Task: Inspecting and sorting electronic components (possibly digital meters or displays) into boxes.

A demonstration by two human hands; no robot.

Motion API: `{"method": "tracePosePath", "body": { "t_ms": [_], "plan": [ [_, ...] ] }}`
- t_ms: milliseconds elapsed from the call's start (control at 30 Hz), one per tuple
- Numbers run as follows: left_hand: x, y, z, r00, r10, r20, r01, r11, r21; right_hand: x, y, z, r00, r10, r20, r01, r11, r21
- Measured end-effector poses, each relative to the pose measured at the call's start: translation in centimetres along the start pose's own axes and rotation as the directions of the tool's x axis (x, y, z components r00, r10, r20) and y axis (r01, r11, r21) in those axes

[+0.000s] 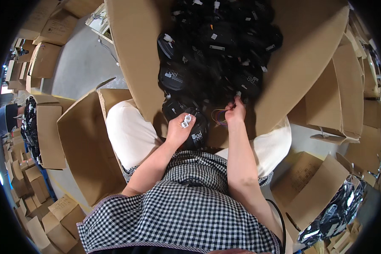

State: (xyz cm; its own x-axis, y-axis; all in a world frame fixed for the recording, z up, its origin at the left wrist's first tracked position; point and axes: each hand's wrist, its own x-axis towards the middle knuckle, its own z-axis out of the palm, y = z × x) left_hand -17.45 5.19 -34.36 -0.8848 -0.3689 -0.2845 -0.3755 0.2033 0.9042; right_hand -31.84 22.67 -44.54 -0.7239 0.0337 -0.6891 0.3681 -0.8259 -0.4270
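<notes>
"What is your left hand doing?"

"My left hand (179, 129) is sitting just off the middle of my view, toward nine o'clock, with its fingers closing round a white plug (186, 121). I can't tell whether that is one piece or two."

"And the right?"

"My right hand (237, 111) is reaching between two and three o'clock, its fingers pinching together on thin coloured wires (218, 116). They are looping out at its nine o'clock. What is showing at the fingertips is too small to tell."

"Where are the gauges?"

"The black gauges (173, 78) are lying heaped at twelve o'clock in a big cardboard box (302, 55), with one showing right beside my left hand."

"Anything else around you?"

"An open carton (86, 148) is standing at nine o'clock, and my checked apron (199, 207) is spreading at six."
</notes>
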Motion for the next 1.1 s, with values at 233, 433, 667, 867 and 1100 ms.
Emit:
{"method": "tracePosePath", "body": {
  "t_ms": [233, 433, 667, 867, 1100],
  "plan": [
    [1.6, -0.3, -1.4, 0.980, -0.196, 0.035, 0.198, 0.943, -0.266, -13.4, -2.0, 1.5, 0.991, -0.106, 0.078, 0.118, 0.978, -0.172],
    [2.4, 1.2, -2.4, 0.846, -0.431, 0.314, 0.527, 0.584, -0.617, -16.9, -3.1, -4.2, 0.771, 0.305, 0.559, 0.037, 0.855, -0.518],
    [4.9, -0.7, -4.0, 0.733, -0.437, 0.520, 0.658, 0.650, -0.381, -15.8, -3.3, -3.2, 0.617, 0.466, 0.635, 0.185, 0.698, -0.692],
    [4.5, -0.4, -3.7, 0.786, -0.233, 0.573, 0.552, 0.681, -0.480, -15.6, -2.8, -0.3, 0.445, 0.641, 0.625, 0.399, 0.483, -0.779],
    [4.7, -0.9, -3.0, 0.889, -0.132, 0.438, 0.363, 0.785, -0.501, -12.7, -2.8, -1.0, 0.791, 0.356, 0.498, 0.485, 0.134, -0.864]
  ]
}}
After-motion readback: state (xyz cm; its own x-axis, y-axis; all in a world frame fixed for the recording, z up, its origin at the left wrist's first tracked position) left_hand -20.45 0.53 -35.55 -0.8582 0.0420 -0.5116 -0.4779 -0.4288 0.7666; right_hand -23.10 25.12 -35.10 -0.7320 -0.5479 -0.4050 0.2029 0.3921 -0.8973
